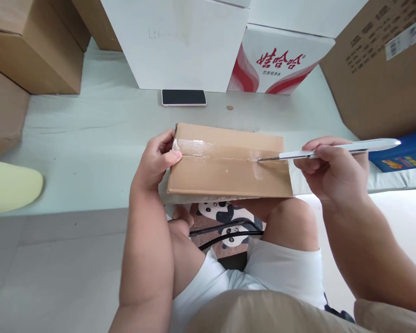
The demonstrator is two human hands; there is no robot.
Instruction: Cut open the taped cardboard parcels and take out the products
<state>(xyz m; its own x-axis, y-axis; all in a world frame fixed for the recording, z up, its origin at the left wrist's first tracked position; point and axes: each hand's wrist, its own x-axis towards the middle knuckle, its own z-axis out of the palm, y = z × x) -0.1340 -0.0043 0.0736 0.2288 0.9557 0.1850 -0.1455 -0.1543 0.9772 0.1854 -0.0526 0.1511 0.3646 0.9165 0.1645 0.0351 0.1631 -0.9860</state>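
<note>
pale green covering stretches left to right; at its near edge is a brown cardboard box, right of the left hand, which pinches its left end, and left of the right hand, whose fingers pinch a slim white-handled tool, thin metal tip at the box's lengthwise seam. shiny clear tape lies along it.

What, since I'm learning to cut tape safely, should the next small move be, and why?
Probably draw the knife lightly along the box seam toward the right hand: the tip is at clear tape, and the left hand grips the box's left end, so that stroke leads away.
</note>
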